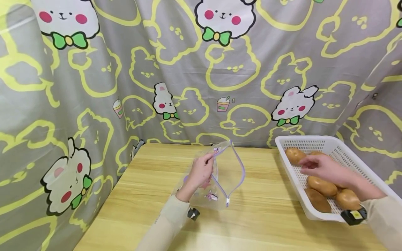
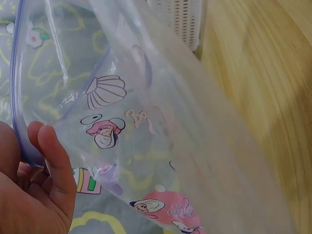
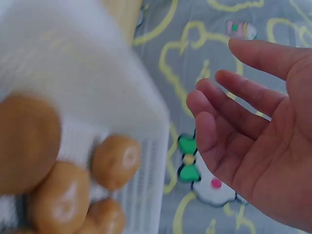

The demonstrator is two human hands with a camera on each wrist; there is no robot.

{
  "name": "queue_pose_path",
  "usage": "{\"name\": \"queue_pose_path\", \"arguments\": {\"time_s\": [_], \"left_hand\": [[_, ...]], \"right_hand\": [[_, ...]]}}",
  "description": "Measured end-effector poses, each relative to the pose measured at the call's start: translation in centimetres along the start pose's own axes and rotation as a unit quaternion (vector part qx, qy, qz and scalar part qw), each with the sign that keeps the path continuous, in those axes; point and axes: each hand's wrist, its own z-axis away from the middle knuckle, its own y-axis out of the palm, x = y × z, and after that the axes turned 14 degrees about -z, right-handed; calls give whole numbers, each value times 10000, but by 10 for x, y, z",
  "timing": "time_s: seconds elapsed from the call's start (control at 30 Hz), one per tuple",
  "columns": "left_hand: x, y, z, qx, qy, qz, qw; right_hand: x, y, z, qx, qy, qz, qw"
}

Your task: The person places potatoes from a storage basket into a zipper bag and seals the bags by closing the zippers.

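Observation:
A clear zip bag (image 1: 210,190) with cartoon prints and a purple zip edge hangs over the table, its mouth gaping toward the right. My left hand (image 1: 201,170) pinches the bag's rim between thumb and fingers; the left wrist view shows this grip on the purple strip (image 2: 17,92). Above a white basket (image 1: 290,179) at the right, my right hand (image 1: 326,169) hovers with nothing in it. Its fingers are loosely bent and apart in the right wrist view. Several smooth brown potatoes (image 1: 323,185) lie in the basket, some partly hidden behind the right hand and forearm.
The wooden table (image 1: 150,195) reaches back to a grey curtain (image 1: 188,69) with cartoon rabbits, which hangs behind and along the sides. The basket has raised, slotted walls and stands at the table's right side.

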Motion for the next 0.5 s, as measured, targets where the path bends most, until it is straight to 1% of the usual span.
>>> {"name": "queue_pose_path", "arguments": {"time_s": [0.1,0.2,0.3,0.4,0.5], "left_hand": [[1,0,0,-41,18,-20,10000],[1,0,1,-71,4,-17,10000],[1,0,2,-69,-54,-5,10000],[1,0,2,-65,-111,-19,9999],[0,0,2,-51,-146,-29,9999]], "right_hand": [[-14,-6,14,-40,-47,-27,10000],[-29,-8,27,-125,-75,126,9998],[-42,-8,37,-63,-116,173,9998],[-56,-5,45,-31,-342,143,9993],[-67,0,52,105,-650,-146,9977]]}}
